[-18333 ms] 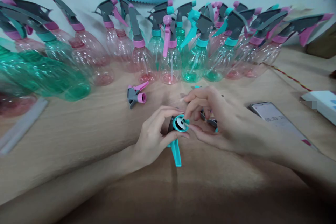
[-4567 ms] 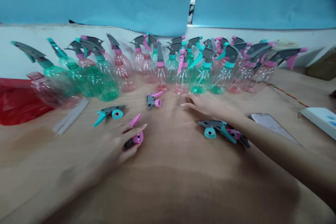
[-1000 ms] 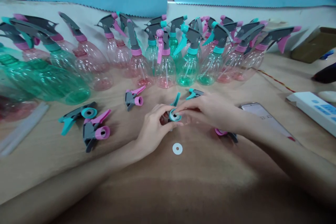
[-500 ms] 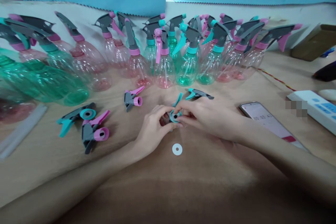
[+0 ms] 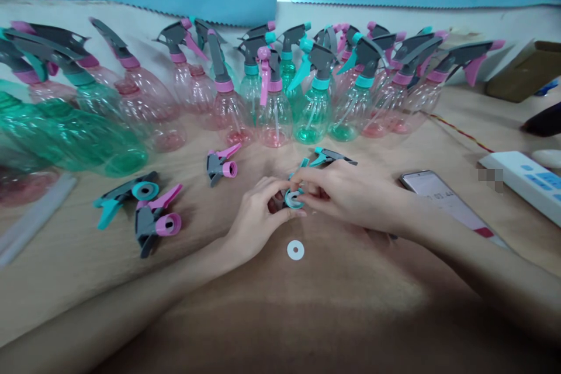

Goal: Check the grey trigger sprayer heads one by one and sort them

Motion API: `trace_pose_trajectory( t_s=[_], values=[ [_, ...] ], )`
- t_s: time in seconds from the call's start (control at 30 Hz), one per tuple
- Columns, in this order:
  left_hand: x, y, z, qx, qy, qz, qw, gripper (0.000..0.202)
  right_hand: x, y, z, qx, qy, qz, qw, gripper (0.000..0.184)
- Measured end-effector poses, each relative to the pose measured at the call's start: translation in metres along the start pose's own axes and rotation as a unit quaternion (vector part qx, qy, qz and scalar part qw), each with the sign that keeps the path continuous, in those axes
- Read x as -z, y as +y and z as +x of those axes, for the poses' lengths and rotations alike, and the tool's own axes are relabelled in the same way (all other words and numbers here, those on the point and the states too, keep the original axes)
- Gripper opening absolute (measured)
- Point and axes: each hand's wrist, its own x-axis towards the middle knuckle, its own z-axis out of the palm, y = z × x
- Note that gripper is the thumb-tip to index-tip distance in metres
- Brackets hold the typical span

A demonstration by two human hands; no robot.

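Note:
My left hand (image 5: 258, 207) is closed around a teal and grey spray trigger head (image 5: 287, 198), its collar opening facing up. My right hand (image 5: 331, 190) is closed at that collar, fingertips pinching a whitish washer (image 5: 294, 196) that sits tilted in the opening. Part of the trigger head is hidden behind my fingers. Just below my hands, a flat white washer (image 5: 295, 250) with a small centre hole lies on the table. Beyond my right hand rests another teal and grey trigger head (image 5: 331, 156).
Pink trigger heads (image 5: 222, 166) and a teal one (image 5: 127, 194) lie to the left. Several pink and green spray bottles (image 5: 313, 114) line the back. Clear tubes (image 5: 37, 219) lie far left. A phone (image 5: 447, 201) and a white power strip (image 5: 521, 184) are on the right.
The whitish washer now shows in the collar, where a dark hole was visible before. My hands have shifted only slightly, and the trigger head has turned a little.

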Motion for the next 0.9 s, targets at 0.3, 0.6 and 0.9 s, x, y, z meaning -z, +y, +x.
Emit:
trace_pose_trajectory(
  t_s=[0.3, 0.6, 0.9],
  values=[
    [-0.0003, -0.0007, -0.0011, 0.004, -0.018, -0.002, 1.000, 0.015, 0.0036, -0.0078, 0.0004, 0.031, -0.043, 0.020, 0.998, 0.014],
    [-0.0018, 0.0004, -0.0006, 0.004, -0.011, -0.015, 1.000, 0.019, -0.0011, -0.0079, 0.0027, 0.082, -0.018, -0.073, 0.994, 0.022],
    [-0.0016, 0.0028, 0.0021, 0.012, -0.018, -0.018, 1.000, 0.025, -0.0035, -0.0082, 0.0089, 0.095, -0.035, -0.043, 0.994, 0.018]
  ],
)
